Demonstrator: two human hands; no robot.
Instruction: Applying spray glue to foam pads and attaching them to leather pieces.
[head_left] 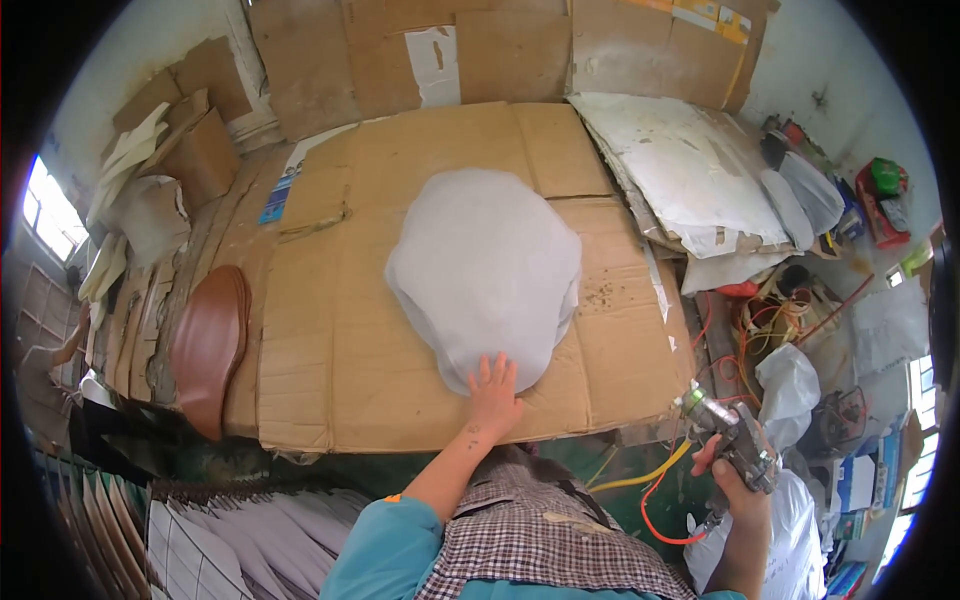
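White, rounded fabric sheet [485, 270] lies in the middle of the cardboard-covered surface [330, 340]. The left hand [494, 392] rests flat on its near edge, fingers spread. Off the surface's right corner, the right hand [738, 480] has its grip closed round a metal spray gun [728, 435] with yellow and orange hoses.

Matt white fabric sheet [484, 270]; rough corrugated cardboard tabletop [330, 340]; shiny metal spray gun [735, 440]
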